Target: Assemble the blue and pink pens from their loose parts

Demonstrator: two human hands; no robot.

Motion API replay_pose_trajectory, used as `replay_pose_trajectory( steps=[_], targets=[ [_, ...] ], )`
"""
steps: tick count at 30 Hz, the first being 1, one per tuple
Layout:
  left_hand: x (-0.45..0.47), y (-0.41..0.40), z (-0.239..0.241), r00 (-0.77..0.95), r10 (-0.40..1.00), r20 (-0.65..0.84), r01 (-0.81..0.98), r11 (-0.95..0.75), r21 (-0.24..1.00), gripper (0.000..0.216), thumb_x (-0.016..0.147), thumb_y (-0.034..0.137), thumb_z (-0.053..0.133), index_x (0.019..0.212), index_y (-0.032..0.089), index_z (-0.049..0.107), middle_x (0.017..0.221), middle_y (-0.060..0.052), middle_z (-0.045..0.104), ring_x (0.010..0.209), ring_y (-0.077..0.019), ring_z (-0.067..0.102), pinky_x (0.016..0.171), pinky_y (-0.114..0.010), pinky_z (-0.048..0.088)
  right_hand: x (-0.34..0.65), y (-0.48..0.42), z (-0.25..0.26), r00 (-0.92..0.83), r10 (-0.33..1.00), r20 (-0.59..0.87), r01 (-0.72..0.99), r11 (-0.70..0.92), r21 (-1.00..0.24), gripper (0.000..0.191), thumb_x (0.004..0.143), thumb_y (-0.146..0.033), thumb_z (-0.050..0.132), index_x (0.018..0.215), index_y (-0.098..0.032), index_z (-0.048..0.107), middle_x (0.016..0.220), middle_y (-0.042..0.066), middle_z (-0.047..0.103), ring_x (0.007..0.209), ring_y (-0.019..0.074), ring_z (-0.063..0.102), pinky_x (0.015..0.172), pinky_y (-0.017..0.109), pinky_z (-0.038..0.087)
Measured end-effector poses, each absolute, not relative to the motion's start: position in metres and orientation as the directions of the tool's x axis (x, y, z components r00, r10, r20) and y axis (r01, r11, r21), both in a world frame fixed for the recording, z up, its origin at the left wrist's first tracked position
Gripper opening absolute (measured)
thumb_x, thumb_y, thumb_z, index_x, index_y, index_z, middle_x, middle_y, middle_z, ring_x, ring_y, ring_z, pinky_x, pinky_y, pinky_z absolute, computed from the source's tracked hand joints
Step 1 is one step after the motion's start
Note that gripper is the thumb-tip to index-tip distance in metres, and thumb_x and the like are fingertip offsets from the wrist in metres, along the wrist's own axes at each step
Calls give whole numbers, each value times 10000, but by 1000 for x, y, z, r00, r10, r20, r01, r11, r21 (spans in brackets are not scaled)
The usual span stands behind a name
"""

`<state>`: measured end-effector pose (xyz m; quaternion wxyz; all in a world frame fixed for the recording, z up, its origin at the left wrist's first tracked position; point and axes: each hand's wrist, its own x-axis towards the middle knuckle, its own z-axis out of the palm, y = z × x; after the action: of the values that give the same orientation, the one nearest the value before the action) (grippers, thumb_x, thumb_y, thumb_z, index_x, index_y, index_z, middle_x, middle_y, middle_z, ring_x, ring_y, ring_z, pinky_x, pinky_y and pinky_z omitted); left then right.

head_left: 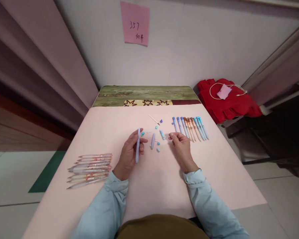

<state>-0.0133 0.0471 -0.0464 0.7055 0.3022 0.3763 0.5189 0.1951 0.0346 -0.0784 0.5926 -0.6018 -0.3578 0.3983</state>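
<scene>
My left hand (pixel 128 155) is closed round a light blue pen barrel (pixel 138 146), holding it upright over the pink table cover (pixel 149 186). My right hand (pixel 180 144) rests on the cover with its fingertips pinched together on something too small to make out. Between the hands lie loose pen parts: another pale barrel (pixel 152 140), a blue piece (pixel 162 134), small blue caps (pixel 158 146) and a thin white refill (pixel 153 119).
A row of several blue and orange pens (pixel 190 128) lies to the right of my right hand. A bundle of several pale pens (pixel 91 169) lies at the left edge. A red cloth (pixel 228 99) with a white cable sits beside the table. A pink note (pixel 136 22) hangs on the wall.
</scene>
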Motion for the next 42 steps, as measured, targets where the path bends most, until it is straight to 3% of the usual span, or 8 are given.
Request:
replay_pose_trajectory(
  steps=[6, 18, 23, 27, 30, 33, 37, 42],
  targets=[
    [-19, 49, -54, 169, 965, -198, -529, 259, 808, 562, 871, 333, 590, 1407, 202, 482, 684, 28, 653, 373, -40, 431, 345, -140, 322, 190, 31, -82, 355, 934, -33, 137, -87, -987, 251, 776, -431, 697, 795, -183, 731, 677, 4, 642, 560, 123, 450, 533, 258, 339],
    [-17, 50, -57, 175, 966, -191, -501, 255, 827, 494, 864, 318, 575, 1326, 160, 501, 639, 31, 630, 344, -45, 392, 322, -141, 277, 191, 30, -84, 266, 964, -7, 300, -90, -950, 238, 807, -406, 660, 841, -185, 741, 627, -11, 631, 527, 123, 471, 510, 244, 363],
    [-14, 47, -56, 222, 960, -170, -477, 259, 840, 498, 873, 333, 585, 1334, 163, 507, 664, 16, 648, 353, -49, 411, 335, -153, 289, 188, 27, -83, 16, 976, 216, 635, 157, -757, 160, 842, -238, 613, 926, -244, 749, 883, 16, 720, 716, 152, 618, 680, 263, 450],
    [-6, 41, -54, 313, 935, -169, -461, 305, 833, 377, 879, 366, 601, 1191, 156, 582, 702, -10, 668, 380, -61, 446, 359, -173, 315, 184, 27, -82, -101, 966, 239, 772, 228, -594, 179, 866, -198, 596, 970, -259, 729, 961, 26, 711, 823, 165, 645, 728, 264, 446],
    [-2, 39, -54, 356, 919, -167, -469, 331, 819, 275, 874, 366, 614, 1036, 144, 615, 690, -16, 660, 388, -60, 456, 367, -178, 315, 184, 27, -82, -87, 972, 219, 804, 198, -561, 151, 865, -206, 604, 949, -254, 720, 935, 20, 702, 799, 161, 640, 709, 262, 439],
    [-3, 42, -56, 294, 938, -186, -524, 321, 789, 249, 857, 360, 649, 970, 139, 624, 683, -4, 638, 412, -52, 465, 368, -166, 305, 189, 27, -82, -20, 977, 212, 807, 141, -573, 151, 844, -206, 615, 941, -251, 722, 911, 6, 700, 750, 149, 630, 698, 265, 435],
    [-13, 50, -56, 137, 970, -199, -648, 239, 723, 263, 833, 349, 684, 1012, 164, 628, 714, 16, 627, 429, -34, 441, 375, -151, 301, 197, 28, -83, 61, 978, 201, 803, 72, -592, 160, 818, -202, 620, 920, -252, 732, 861, -3, 696, 732, 152, 627, 680, 270, 427],
    [-19, 55, -57, 56, 977, -207, -672, 190, 716, 276, 842, 366, 678, 1053, 194, 629, 712, 20, 640, 403, -27, 390, 368, -152, 273, 196, 27, -82, 73, 971, 226, 775, 87, -625, 146, 827, -221, 634, 933, -245, 732, 875, 3, 703, 709, 148, 620, 681, 269, 434]
  ],
)
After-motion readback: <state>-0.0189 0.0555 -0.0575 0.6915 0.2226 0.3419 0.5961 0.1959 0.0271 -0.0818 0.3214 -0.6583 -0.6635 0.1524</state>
